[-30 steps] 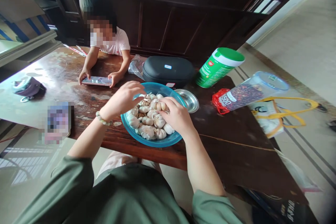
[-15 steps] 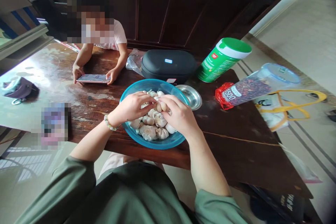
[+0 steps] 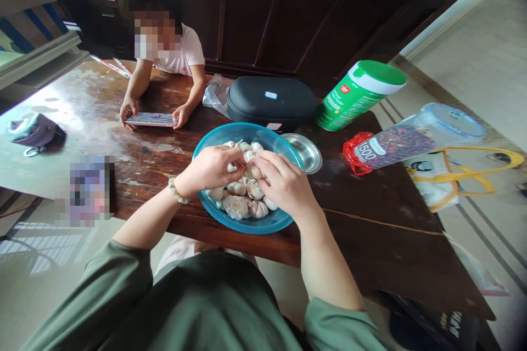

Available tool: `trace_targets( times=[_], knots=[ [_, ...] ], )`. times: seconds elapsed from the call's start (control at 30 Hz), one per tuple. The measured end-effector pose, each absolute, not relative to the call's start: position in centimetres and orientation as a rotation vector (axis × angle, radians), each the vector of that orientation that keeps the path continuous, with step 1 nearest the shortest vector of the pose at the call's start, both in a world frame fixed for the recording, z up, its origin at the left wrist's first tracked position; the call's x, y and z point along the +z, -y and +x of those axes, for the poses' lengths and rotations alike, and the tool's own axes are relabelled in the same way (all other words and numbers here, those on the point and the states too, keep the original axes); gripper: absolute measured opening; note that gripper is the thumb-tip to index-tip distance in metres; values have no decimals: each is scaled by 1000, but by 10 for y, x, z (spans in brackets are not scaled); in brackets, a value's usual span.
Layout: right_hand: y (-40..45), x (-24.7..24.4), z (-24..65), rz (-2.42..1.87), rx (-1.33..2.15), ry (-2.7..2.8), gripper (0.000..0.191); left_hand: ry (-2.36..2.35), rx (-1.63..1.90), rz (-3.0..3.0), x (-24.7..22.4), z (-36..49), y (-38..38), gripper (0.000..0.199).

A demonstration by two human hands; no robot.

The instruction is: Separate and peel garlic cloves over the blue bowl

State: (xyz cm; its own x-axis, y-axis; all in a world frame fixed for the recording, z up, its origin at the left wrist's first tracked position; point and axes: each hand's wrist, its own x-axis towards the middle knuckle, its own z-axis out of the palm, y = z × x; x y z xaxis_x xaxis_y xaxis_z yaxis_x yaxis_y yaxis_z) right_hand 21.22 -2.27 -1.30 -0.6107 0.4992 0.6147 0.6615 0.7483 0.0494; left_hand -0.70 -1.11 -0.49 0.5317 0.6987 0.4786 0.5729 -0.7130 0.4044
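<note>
A blue plastic basin [image 3: 246, 227] filled with garlic bulbs [image 3: 237, 207] stands at the table's front edge. Over the heap, my right hand [image 3: 285, 181] grips a garlic bulb [image 3: 256, 172], partly covered by its fingers. My left hand [image 3: 214, 168], with a beaded bracelet [image 3: 177, 193] at its wrist, meets it from the other side, thumb and fingers pinched on the same bulb. Whether a loose clove or skin is in the left fingertips is too small to tell. Just behind the basin's right rim sits a small metal bowl [image 3: 312, 156].
Behind the basin lie a black case [image 3: 272, 96] and a clear plastic bag [image 3: 214, 93]. A green canister [image 3: 358, 96] and a clear jar [image 3: 407, 140] stand right on the wooden table [image 3: 370, 252]. Across the table, a person holds a phone [image 3: 152, 119]. A purple pouch [image 3: 35, 132] lies far left.
The view has shifted slightly, so the table's things appear a little further right. My fingers have moved on the garlic bulb, with the left fingertips now closer against the right ones.
</note>
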Motion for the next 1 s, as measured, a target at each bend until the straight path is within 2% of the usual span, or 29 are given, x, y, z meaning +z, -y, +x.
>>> trace_targets(
  times=[0.27, 0.47, 0.7, 1.0],
  knots=[
    [23, -14, 212, -863, -354, 2349, 31, -1105, 943, 2604, -6, -8, 10, 8],
    [23, -15, 213, -929, -318, 2345, 33, -1013, 931, 2502, -4, -10, 8, 14],
    [24, -14, 214, -940, -253, 2362, 37, -998, 973, 2508, -4, -10, 9, 8],
    [23, -14, 215, -908, -72, 2391, 48, -907, 987, 2570, -3, -11, 9, 21]
  ],
)
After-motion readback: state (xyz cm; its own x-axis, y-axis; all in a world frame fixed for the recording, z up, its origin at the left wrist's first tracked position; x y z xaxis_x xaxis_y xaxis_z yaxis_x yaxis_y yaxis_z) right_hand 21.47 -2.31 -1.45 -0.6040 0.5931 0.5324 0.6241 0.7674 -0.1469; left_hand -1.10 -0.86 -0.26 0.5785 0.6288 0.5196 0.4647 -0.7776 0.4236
